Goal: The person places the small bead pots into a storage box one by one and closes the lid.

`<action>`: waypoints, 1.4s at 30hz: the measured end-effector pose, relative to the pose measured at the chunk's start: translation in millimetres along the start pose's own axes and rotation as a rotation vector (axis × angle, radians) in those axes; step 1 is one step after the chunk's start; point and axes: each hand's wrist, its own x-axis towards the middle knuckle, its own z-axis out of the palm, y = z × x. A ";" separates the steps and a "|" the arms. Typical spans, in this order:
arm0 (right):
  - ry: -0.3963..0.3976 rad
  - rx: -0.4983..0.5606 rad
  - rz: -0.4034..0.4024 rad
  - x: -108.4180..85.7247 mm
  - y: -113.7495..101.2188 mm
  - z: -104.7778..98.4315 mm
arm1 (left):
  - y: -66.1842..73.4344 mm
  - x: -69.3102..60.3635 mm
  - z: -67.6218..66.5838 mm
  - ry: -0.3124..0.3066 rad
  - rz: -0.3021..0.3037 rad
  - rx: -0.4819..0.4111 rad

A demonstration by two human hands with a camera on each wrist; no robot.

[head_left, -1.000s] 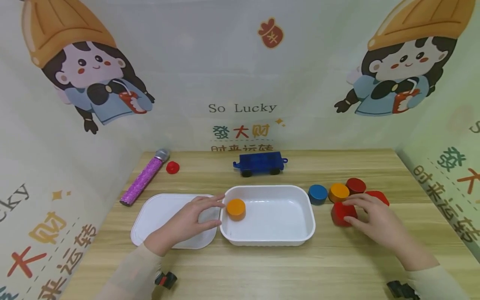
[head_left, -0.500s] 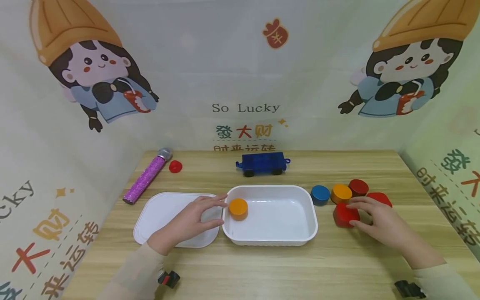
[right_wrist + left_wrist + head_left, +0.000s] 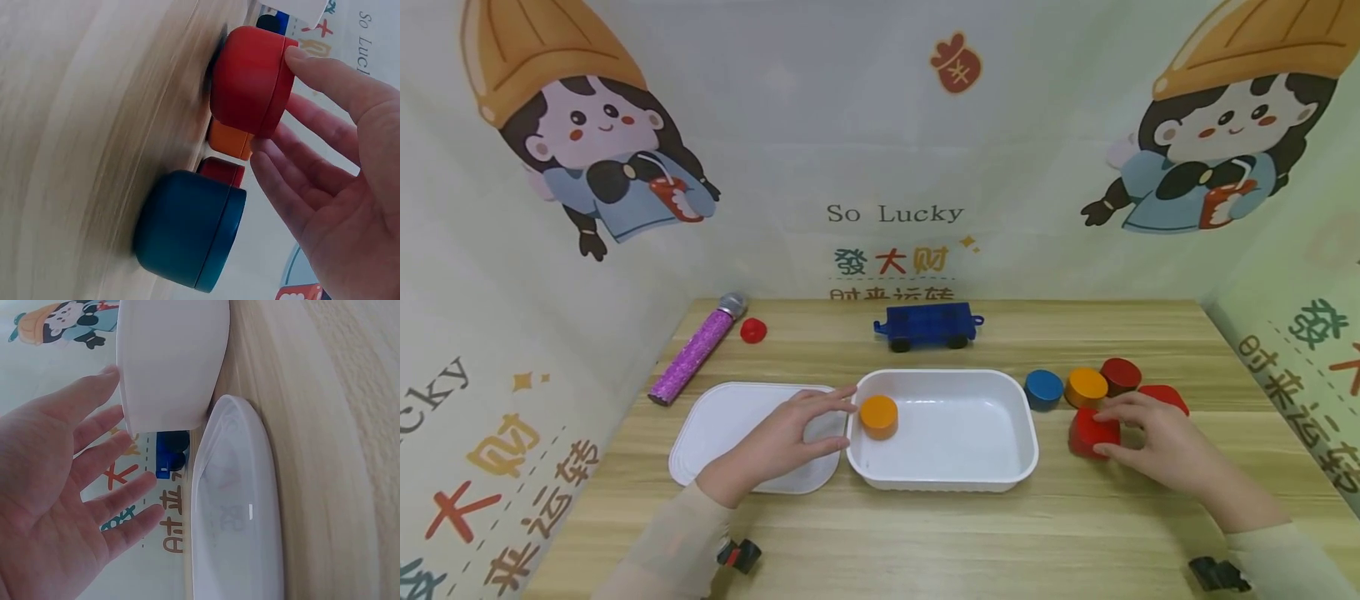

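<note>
My right hand pinches a red lidded tin between thumb and fingertips at the lid's edge. Behind that tin stand a blue tin, an orange tin and a dark red tin. Under the right hand, the right wrist view also has a large blue tin. My left hand, fingers extended, touches the left rim of a white plastic box. Inside the box, at its left end, sits another orange tin. Partly covered by the left forearm lies a flat white lid.
A blue toy wagon stands behind the box. At the back left lie a glittery pink microphone and a small red piece. Another red object shows partly behind the right hand. A printed cloth backs the wooden table.
The head view has shifted a little, so everything sits slightly farther right in it. Both hands and the objects keep nearly the same places.
</note>
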 end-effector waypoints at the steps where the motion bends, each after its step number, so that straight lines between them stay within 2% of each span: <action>1: 0.008 -0.001 0.004 0.1 -1.3 -0.1 | -0.1 0.0 -0.1 0.000 -0.002 0.000; 11: 0.067 -0.003 0.005 6.7 -20.9 -16.6 | -1.2 -1.2 2.2 0.003 0.001 0.003; 18: 0.079 0.019 -0.010 19.9 -51.8 -28.3 | -1.1 -1.0 1.4 0.006 0.007 0.011; 22: 0.060 0.048 -0.010 30.2 -73.1 -26.9 | -1.9 -0.8 1.7 0.007 0.008 0.017; 27: 0.023 0.074 -0.070 44.2 -97.0 -13.9 | -0.3 -0.7 1.2 0.002 0.004 0.013; 33: -0.070 0.130 -0.139 60.6 -120.8 15.1 | 0.4 0.1 0.4 0.003 0.010 0.014; 37: -0.125 0.176 -0.165 70.1 -132.6 36.4 | 0.5 0.3 0.4 0.005 0.010 0.011; 42: -0.153 0.209 -0.192 79.2 -142.2 56.2 | 0.6 0.3 1.0 0.006 0.016 0.012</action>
